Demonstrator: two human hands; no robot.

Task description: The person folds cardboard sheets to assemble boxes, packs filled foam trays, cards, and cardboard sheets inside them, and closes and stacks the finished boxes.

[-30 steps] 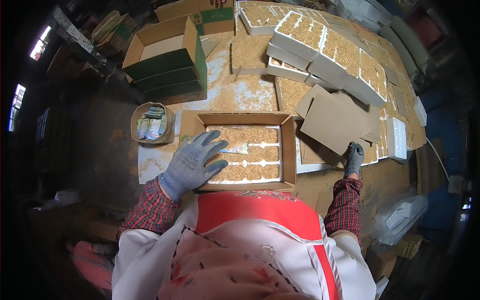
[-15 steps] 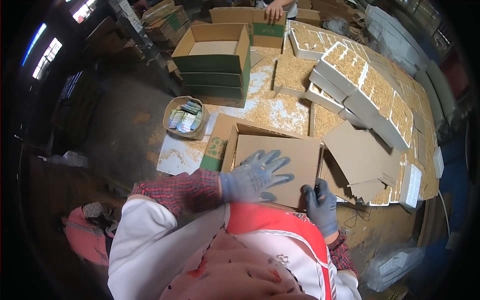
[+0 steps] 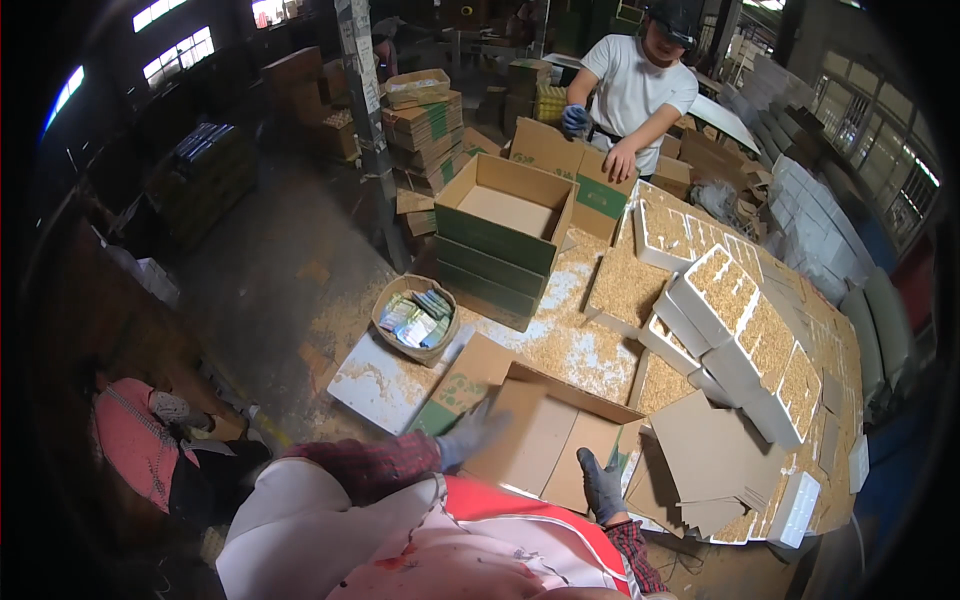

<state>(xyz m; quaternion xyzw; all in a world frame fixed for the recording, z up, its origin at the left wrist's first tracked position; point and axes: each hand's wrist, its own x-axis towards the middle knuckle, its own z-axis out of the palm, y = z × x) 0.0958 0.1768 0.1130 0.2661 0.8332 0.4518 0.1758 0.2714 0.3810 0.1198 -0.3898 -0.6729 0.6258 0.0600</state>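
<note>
In front of me stands a brown cardboard box, its far wall raised and a flat brown surface showing inside. A green-and-brown flap spreads out on its left. My left hand, in a grey-blue work glove, is at the box's left side; its fingers are smeared by motion. Beside it a brown panel is blurred too. My right hand, gloved alike, is at the box's near right, thumb and fingers apart, with nothing seen between them. Loose cardboard sheets lie to its right.
Stacked green boxes and a basket of small packets stand beyond. White foam trays filled with shavings crowd the right. Across the table a person handles another box. A pillar rises at left.
My view has tilted up, bringing the co-worker into sight. My left hand has moved off the cardboard sheet to the box's left side. My right hand remains near the right side.
</note>
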